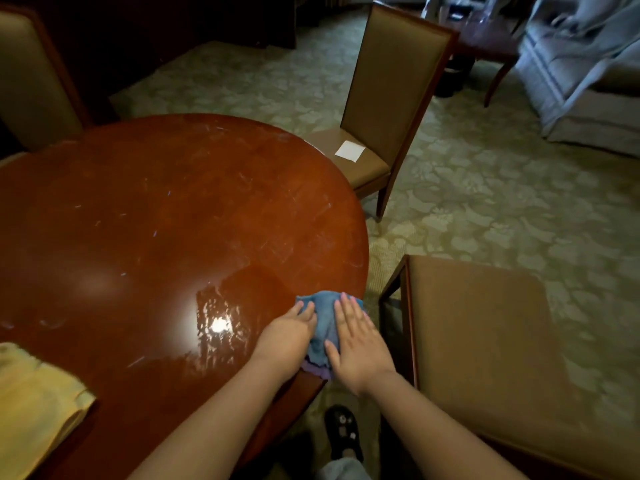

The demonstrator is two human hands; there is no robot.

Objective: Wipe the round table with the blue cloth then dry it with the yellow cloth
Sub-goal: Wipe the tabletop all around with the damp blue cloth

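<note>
Pressing down side by side, the left hand [289,336] and the right hand [356,344] lie flat with fingers spread on the blue cloth [323,327], neither one closed around it; the palms simply bear on the fabric. The blue cloth is bunched at the near right edge of the round table [166,209], its right corner reaching the rim and a purplish fold showing under the wrists. Just left of the hands the glossy brown top shows a streaky wet patch that catches a bright lamp reflection. The yellow cloth [33,407] lies folded on the table's near left side, well apart from the hands and partly cut off by the frame edge. A tan upholstered chair [391,88] stands beyond the table's far right edge with a white paper [349,150] on its seat. A second chair seat [485,344] sits just right of the table, near the right forearm. Below the table edge a dark shoe [341,431] shows on the patterned carpet [485,188], though that corner is too dim to make out more.
</note>
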